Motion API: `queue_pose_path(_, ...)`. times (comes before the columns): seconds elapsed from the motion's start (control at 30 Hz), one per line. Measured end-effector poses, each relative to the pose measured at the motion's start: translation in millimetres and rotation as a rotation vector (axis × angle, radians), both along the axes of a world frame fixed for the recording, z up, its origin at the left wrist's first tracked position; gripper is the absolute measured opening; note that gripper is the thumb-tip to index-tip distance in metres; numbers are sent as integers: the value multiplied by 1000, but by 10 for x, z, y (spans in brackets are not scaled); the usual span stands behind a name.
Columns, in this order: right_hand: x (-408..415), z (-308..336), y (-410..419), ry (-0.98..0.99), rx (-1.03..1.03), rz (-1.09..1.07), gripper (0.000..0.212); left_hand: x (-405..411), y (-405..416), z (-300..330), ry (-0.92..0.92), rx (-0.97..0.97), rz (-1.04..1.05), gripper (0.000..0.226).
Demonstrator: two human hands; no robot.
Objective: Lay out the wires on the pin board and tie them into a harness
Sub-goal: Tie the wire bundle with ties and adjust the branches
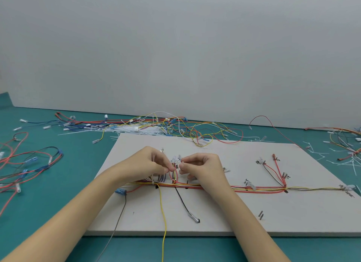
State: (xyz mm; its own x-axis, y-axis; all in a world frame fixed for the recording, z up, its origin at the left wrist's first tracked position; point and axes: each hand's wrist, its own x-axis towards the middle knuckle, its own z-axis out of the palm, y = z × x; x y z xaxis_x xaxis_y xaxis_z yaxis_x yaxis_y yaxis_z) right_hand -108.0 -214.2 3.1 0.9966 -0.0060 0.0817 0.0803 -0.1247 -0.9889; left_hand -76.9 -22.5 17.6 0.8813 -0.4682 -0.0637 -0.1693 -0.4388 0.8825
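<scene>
A yellow wire (163, 213) and a grey wire (117, 224) hang off the near edge of the white pin board (214, 218), which lies flat on the green table (58, 183). A black wire (182, 201) branches toward the near edge and ends in a clear terminal on the board.

The main wire bundle (244, 189) lies across the middle of the board with its long axis running left to right. Red, yellow, white and orange strands lie side by side in it. At its right end, short red and dark branches (275, 172) fan away toward the far edge. A blue connector (120, 191) sits at the left end of the bundle, on the board's left edge.

Both forearms reach in from the near side. The left hand (148, 164) and the right hand (203, 166) meet just above the bundle, fingertips close together. Both have curled fingers and pinch a short upright branch of red and yellow wires (174, 174) with clear terminals at its top. The branch points away from the bundle, toward the far edge.

Beyond the board, a loose wire pile (175, 127) and white cable ties (140, 130) lie along the grey wall (175, 47). More loose wires (27, 164) lie on the table at the left.
</scene>
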Motion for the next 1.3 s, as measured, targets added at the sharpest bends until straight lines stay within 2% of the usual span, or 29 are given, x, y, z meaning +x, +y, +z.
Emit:
queue_pose_path(0.43, -12, 12, 1, 6, -61, 17, 8, -41, -42, -19, -121, 81, -54, 25)
queue_pose_path(0.63, -10, 1, 3, -19, -100, -78, 12, -12, 50, 14, -39, 121, -93, 12)
queue_pose_path(0.8, 4, 19, -26, -12, -64, -194, 14, -8, 87, 6, 3, 126, -142, 21)
queue_pose_path(0.97, 22, 19, -50, 19, -30, -219, 11, 4, 67, -3, -59, 130, -78, 14)
queue_pose_path(1.3, 32, -9, -54, 66, -16, -164, 9, -47, -71, -47, -110, 234, 157, 20)
